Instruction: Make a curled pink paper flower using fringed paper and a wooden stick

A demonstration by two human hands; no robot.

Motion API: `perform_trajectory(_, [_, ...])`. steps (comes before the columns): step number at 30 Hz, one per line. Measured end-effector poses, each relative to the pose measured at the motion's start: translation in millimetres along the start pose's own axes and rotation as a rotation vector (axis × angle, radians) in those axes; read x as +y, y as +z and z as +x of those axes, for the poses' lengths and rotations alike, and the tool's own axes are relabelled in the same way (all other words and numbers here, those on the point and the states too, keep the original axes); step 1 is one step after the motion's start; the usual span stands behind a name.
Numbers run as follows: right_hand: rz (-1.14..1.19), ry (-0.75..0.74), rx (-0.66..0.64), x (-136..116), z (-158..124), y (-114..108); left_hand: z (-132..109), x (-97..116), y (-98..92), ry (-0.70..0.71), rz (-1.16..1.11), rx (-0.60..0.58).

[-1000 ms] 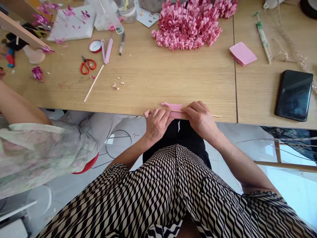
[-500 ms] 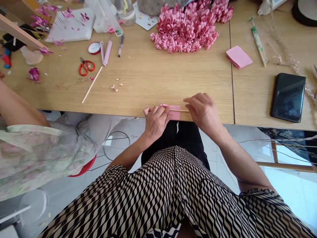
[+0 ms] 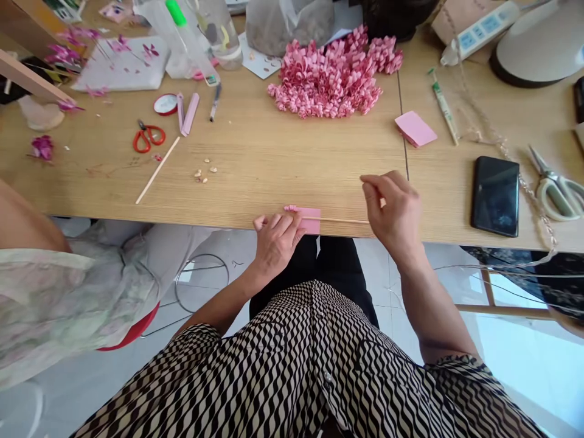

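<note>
My left hand (image 3: 277, 243) is closed at the table's front edge, its fingers pressing a thin wooden stick (image 3: 340, 219) onto a small piece of pink paper (image 3: 312, 225). A curled pink bit (image 3: 291, 208) shows just beyond its fingertips. The stick runs level to the right, and its far part is hidden by my right hand (image 3: 393, 210). That hand is raised, with thumb and index fingertip pinched together. Whatever may be between those fingertips is too small to make out.
A heap of curled pink paper flowers (image 3: 326, 79) lies ahead, with a stack of pink paper (image 3: 416, 128) to its right. Red-handled scissors (image 3: 148, 136), another stick (image 3: 157, 170), a phone (image 3: 496, 196) and large scissors (image 3: 556, 188) lie around. A person's arm (image 3: 30, 216) is at left.
My right hand has moved to the right, away from my left hand, and more of the stick shows between them. My left hand keeps its hold. The camera view has shifted slightly.
</note>
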State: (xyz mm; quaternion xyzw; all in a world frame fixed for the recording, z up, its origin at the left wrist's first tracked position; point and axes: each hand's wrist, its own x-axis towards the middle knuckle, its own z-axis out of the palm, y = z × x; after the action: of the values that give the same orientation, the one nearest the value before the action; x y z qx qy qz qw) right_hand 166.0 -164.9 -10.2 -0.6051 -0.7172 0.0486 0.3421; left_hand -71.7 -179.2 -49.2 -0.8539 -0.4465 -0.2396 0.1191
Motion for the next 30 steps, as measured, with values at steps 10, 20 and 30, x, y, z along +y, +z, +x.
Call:
perform_trajectory(10, [0.128, -0.244, -0.243, -11, -15, 14, 3, 0, 0.8, -0.019, -0.03, -0.028])
perform_trajectory(20, [0.174, -0.212, -0.251, -13, -19, 31, -1, -2, -1.9, -0.077, -0.08, -0.129])
perform_trajectory(30, [0.106, -0.241, -0.263, -12, -20, 34, -12, 1, -1.0, -0.092, -0.082, -0.084])
